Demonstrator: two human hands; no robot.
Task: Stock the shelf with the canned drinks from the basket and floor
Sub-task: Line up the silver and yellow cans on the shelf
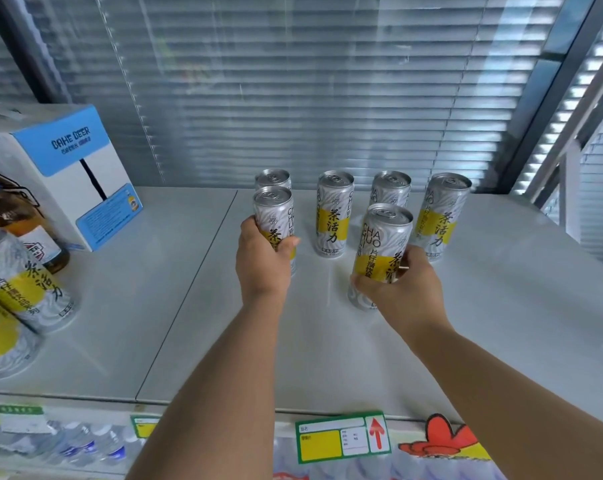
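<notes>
Gripping one silver-and-yellow tea can point(274, 216) upright in the left hand point(262, 258), fingers curled round its lower half, just in front of a back-row can point(272, 178). Clutching a second tea can point(383, 247) low down in the right hand point(402, 289), near the middle of the white shelf point(189, 306); touching the shelf or hovering, impossible to tell. Standing behind, apart from both hands: three more cans point(334, 213). Sitting far left: a Dahe Beer box point(75, 168) and further cans point(30, 282).

Six slim silver-and-yellow cans point(334, 216) stand upright on the white shelf point(189, 306) (four behind, two in front); two more at far left.
</notes>
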